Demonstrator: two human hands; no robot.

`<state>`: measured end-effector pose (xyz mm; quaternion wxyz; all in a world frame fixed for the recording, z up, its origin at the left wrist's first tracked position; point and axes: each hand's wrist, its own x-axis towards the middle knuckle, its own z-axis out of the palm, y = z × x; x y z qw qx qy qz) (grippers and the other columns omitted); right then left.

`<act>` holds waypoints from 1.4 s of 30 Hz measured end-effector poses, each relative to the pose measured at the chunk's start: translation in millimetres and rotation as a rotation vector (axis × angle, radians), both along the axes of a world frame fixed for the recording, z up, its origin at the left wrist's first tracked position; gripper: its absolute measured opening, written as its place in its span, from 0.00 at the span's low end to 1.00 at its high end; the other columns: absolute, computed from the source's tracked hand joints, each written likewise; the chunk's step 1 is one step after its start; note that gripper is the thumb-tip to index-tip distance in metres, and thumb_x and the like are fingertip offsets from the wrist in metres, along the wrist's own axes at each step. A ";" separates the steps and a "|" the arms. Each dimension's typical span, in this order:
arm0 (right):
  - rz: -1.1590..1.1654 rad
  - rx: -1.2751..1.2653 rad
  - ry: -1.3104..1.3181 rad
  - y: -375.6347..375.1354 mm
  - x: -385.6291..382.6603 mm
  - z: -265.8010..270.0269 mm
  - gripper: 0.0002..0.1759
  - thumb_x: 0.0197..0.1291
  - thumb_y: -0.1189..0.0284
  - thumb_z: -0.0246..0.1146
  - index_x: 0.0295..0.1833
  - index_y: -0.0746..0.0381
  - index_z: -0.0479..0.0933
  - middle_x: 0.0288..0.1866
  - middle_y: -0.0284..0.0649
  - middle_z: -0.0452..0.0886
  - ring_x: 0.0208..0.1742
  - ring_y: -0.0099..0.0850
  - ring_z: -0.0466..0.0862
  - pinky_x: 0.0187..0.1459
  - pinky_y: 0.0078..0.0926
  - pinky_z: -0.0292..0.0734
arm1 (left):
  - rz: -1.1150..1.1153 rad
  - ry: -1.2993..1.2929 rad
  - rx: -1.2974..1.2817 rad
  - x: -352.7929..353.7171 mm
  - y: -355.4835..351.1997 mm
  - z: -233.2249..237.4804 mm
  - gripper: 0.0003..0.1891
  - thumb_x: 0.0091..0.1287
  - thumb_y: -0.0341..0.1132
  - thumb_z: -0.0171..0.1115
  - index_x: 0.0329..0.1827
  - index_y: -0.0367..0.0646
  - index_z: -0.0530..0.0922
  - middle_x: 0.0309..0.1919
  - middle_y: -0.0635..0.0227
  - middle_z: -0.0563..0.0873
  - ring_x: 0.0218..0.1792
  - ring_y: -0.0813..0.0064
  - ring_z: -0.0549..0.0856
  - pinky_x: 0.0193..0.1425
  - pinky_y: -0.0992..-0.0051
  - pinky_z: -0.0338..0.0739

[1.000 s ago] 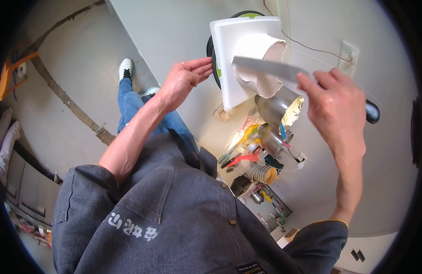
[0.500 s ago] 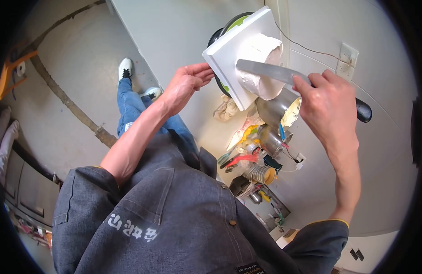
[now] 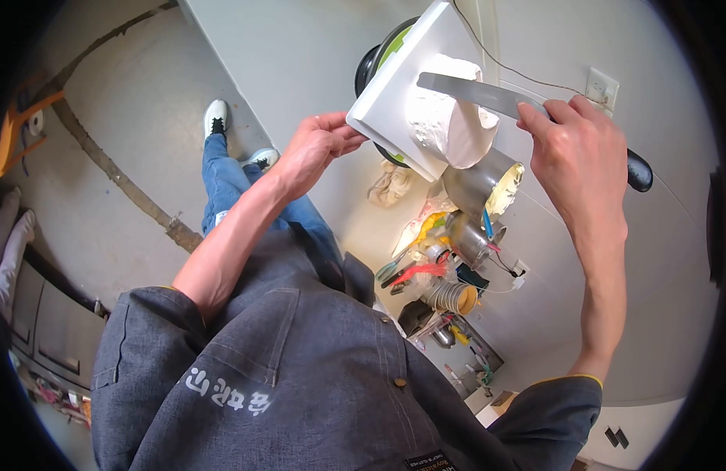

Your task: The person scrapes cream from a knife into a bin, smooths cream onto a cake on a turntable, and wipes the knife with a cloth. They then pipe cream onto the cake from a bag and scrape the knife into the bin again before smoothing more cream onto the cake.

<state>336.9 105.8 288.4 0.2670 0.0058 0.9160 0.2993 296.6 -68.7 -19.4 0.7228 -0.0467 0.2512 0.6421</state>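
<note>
A cake covered in white cream [image 3: 461, 129] stands on a square white board [image 3: 394, 94], with an uneven upper edge. Beneath the board is a turntable [image 3: 394, 47] with a green top and black rim. My left hand [image 3: 324, 149] is closed at the board's near corner, fingertips against its edge. In my right hand [image 3: 579, 157] is a palette knife [image 3: 481, 93], gripped by its black handle, whose end shows past the wrist. The flat metal blade lies across the cake's cream; its exact contact along the side is hard to make out.
A metal bowl [image 3: 477, 184] with pale cream on its rim stands beside the cake. Farther along the table are a crumpled cloth [image 3: 390, 184], a smaller metal pot [image 3: 469, 235], stacked cups [image 3: 453, 298] and several tools. A cord runs to a wall socket [image 3: 602, 86].
The palette knife and my right hand have shifted to the right, and the blade has moved up slightly. The board and cake have turned a little, my left hand staying at the corner.
</note>
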 end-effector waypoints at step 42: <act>-0.019 -0.181 -0.114 -27.1 9.7 4.4 0.09 0.43 0.77 0.71 0.34 0.59 0.86 0.25 0.34 0.80 0.34 0.34 0.83 0.33 0.35 0.78 | 0.143 -0.089 -0.027 -1.2 3.1 12.2 0.45 0.52 0.10 0.41 0.82 0.23 0.63 0.79 0.44 0.74 0.79 0.59 0.76 0.88 0.65 0.66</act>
